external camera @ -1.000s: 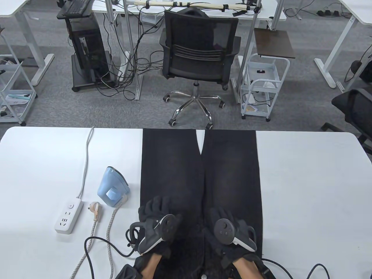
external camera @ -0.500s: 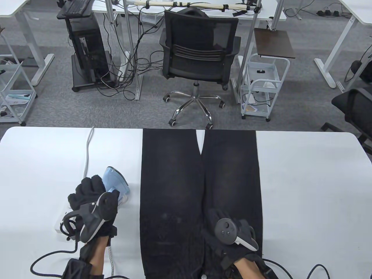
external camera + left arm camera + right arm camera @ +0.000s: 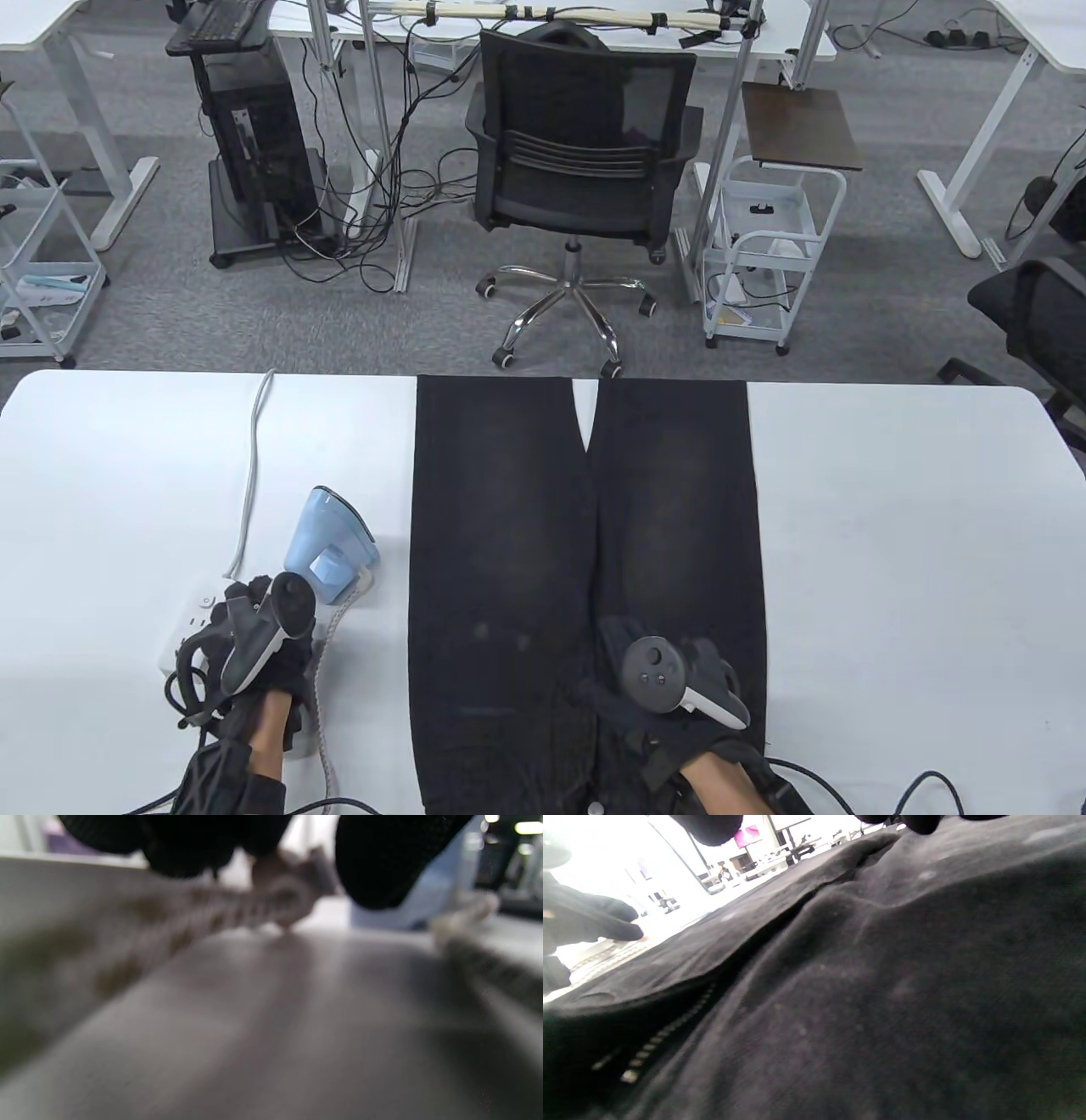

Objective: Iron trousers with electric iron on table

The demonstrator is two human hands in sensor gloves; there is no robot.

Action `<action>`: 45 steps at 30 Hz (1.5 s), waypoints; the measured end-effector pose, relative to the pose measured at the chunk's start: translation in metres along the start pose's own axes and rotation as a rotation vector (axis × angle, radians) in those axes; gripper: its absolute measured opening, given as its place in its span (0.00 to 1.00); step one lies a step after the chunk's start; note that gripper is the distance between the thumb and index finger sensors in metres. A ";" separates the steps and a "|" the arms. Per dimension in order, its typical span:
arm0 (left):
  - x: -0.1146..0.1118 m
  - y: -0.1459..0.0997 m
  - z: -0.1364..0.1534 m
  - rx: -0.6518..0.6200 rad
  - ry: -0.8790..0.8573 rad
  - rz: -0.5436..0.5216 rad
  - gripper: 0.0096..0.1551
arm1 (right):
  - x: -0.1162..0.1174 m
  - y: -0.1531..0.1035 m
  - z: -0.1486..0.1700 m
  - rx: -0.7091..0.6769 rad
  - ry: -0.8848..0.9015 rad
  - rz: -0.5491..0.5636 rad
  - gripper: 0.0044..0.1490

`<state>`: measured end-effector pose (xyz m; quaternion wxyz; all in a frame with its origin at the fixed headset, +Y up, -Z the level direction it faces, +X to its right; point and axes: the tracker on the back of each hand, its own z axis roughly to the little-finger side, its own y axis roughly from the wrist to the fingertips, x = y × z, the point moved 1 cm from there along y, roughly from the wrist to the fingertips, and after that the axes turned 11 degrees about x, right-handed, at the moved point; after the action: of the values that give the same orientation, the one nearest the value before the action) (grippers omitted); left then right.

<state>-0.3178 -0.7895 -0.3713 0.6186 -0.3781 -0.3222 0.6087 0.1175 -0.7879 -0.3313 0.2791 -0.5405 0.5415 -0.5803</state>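
- Your trousers [image 3: 585, 543] lie flat down the middle of the table [image 3: 891, 552], legs pointing away.
- Your right hand [image 3: 670, 679] rests with relaxed fingers on them.
- Your left hand [image 3: 254, 645] hovers over the power strip [image 3: 191, 624] beside the upright iron [image 3: 327, 543] (whether it grips the blurred plug [image 3: 284, 895], I cannot tell).

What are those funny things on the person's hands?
Both hands wear black knit gloves. The left hand and right hand each carry a strapped-on tracker, dark grey on top and white below; the right one shows small buttons. Black cables trail from both wrists.
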 end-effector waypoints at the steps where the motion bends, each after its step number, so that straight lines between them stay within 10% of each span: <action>1: -0.002 0.000 0.000 -0.002 -0.006 0.023 0.51 | 0.000 0.000 0.000 0.000 0.000 -0.004 0.53; 21: 0.010 -0.015 -0.002 0.014 0.022 -0.023 0.40 | 0.008 0.006 0.010 0.049 0.028 -0.046 0.53; 35: 0.103 -0.002 0.096 0.131 -0.102 -0.007 0.39 | 0.006 0.004 0.009 0.031 0.028 -0.031 0.53; 45: 0.075 0.013 0.113 0.132 -0.029 0.119 0.39 | 0.002 -0.001 0.004 -0.003 0.025 -0.017 0.53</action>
<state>-0.4177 -0.7061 -0.3297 0.6002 -0.3463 -0.2672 0.6697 0.1207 -0.7905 -0.3303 0.2667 -0.5383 0.5412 -0.5884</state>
